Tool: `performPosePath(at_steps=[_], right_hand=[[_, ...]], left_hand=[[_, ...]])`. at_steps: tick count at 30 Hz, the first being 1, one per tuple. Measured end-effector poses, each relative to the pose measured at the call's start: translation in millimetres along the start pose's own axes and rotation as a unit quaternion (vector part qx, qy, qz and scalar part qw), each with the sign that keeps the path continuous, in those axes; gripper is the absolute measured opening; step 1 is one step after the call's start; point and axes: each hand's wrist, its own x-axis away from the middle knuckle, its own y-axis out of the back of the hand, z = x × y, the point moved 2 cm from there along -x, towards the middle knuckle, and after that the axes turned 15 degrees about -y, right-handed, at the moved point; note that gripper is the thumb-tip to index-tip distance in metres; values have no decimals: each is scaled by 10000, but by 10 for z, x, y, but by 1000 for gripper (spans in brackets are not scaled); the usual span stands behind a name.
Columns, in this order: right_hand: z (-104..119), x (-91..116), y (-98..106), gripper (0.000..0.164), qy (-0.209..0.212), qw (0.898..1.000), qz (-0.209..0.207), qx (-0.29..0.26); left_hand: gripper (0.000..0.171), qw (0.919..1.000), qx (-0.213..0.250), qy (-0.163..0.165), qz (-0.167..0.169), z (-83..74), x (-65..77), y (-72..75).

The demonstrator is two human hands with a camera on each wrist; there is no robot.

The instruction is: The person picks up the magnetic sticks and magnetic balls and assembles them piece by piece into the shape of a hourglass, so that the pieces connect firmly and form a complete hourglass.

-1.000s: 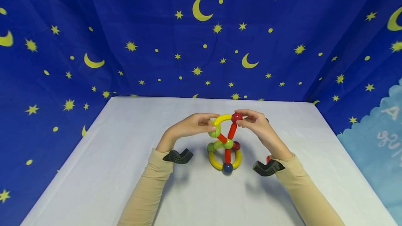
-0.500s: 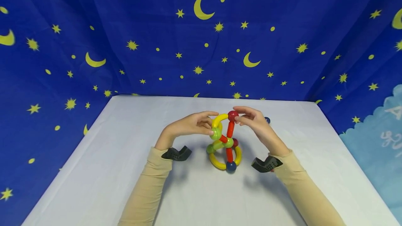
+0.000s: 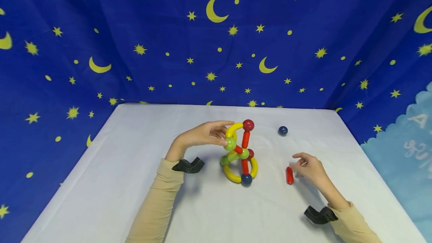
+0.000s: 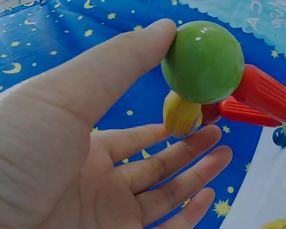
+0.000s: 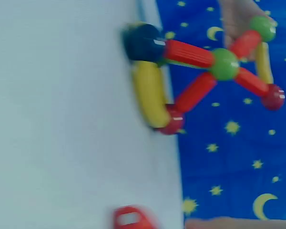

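A structure of magnetic sticks and balls stands in the middle of the table in the head view. Its base has yellow curved sticks and a dark blue ball; red sticks rise through a central green ball to a red ball on top. My left hand holds the upper left part: the thumb presses the upper green ball, and the index finger reaches behind the yellow curved stick. My right hand, fingers loosely bent, hovers beside a loose red stick.
A loose dark blue ball lies toward the back right of the white table. A blue curtain with stars and moons hangs behind and around. Black camera mounts sit on both wrists.
My right hand has let go of the top red ball and moved right and toward me, beside the loose red stick. My left hand stays at the green ball; the structure has turned slightly.
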Motion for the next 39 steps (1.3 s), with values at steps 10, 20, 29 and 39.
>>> performPosePath(at_steps=[10,20,29,39], right_hand=[[-113,79,-238,43,-110,9992,374,-129],[454,58,-272,37,-24,9644,855,-2502],[932,151,-441,31,937,9502,876,-2841],[1059,189,-568,25,2174,9449,264,-2434]], left_hand=[[66,9999,-24,-137,5,7,4,-6],[68,9992,-31,-403,25,38,6,-4],[67,9986,-89,-512,-23,70,7,3],[66,9990,52,-447,-36,46,4,4]])
